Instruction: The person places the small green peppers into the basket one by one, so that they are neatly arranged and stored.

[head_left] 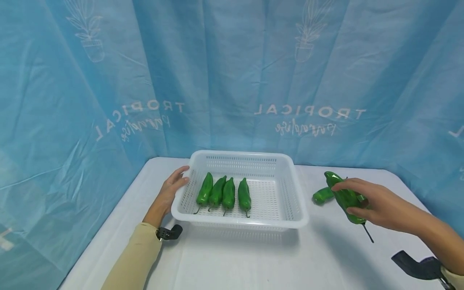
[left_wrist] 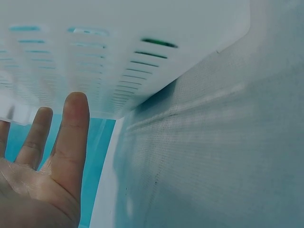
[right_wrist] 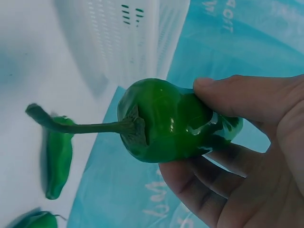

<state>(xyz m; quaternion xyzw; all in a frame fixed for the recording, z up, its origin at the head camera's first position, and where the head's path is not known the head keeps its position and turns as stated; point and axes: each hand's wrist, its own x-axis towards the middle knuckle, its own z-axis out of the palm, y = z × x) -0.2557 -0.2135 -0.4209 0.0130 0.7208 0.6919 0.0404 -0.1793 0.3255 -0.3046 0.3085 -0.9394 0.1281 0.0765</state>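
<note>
My right hand [head_left: 380, 203] pinches a glossy green pepper [head_left: 342, 197] between thumb and fingers, held above the table to the right of the basket. Its long stem [right_wrist: 90, 127] points away from the palm in the right wrist view. At the left side of a white slotted plastic basket [head_left: 239, 224] is my left hand [head_left: 173, 187], its fingers extended along the outer wall and fingertips right at the rim. Several green peppers [head_left: 228, 194] lie side by side in the left half of the basket, stems toward me.
Under the right hand, another green pepper [head_left: 322, 196] lies on the white table [head_left: 224, 262], partly hidden. A further pepper [right_wrist: 38, 221] shows at the lower edge of the right wrist view. A blue printed curtain [head_left: 232, 80] hangs around the table's back and sides.
</note>
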